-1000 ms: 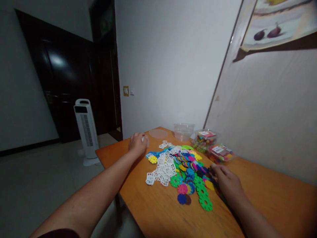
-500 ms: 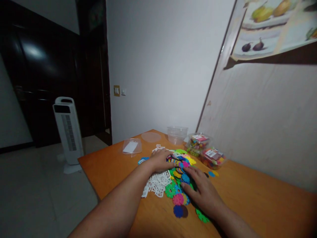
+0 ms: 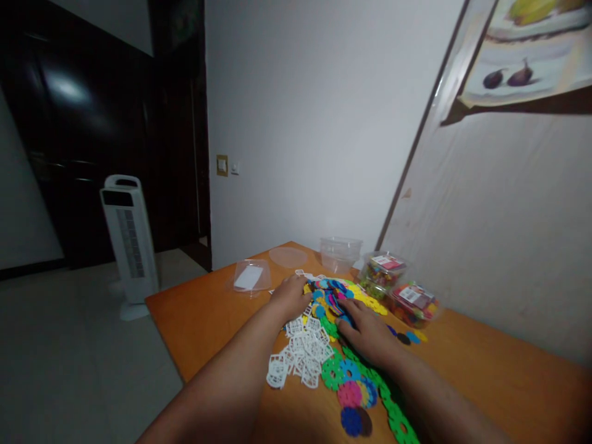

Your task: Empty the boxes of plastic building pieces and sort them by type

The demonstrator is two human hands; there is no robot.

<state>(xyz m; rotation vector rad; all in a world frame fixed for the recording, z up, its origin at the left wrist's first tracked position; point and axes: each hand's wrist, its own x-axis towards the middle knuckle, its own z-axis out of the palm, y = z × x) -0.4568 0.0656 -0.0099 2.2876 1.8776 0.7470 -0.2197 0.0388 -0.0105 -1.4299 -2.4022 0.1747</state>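
A heap of colourful notched plastic discs [image 3: 329, 297], in blue, yellow, pink and other colours, lies on the wooden table between my two hands. My left hand [image 3: 291, 298] rests against the heap's left side, its thumb apart from the fingers, whose tips are partly hidden. From the right, my right hand [image 3: 367, 327] touches the discs with fingers stretched out. White lattice-like plastic pieces [image 3: 305, 351] are piled nearer me, below the left hand. Green discs [image 3: 395, 413] run in a line beneath my right forearm. A dark blue disc [image 3: 351, 421] overlaps a brown one [image 3: 365, 422] near the front.
Clear plastic tubs [image 3: 341, 254] stand at the table's back, with a round translucent lid [image 3: 288, 256] and a clear container with a white label [image 3: 250, 277] to their left. Two filled clear boxes [image 3: 383, 269] [image 3: 414, 302] sit right. A white tower appliance [image 3: 129, 240] stands on the floor.
My left hand has drawn back to the left edge of the disc heap, uncovering more discs. The heap between the hands looks more gathered. The view has shifted slightly.
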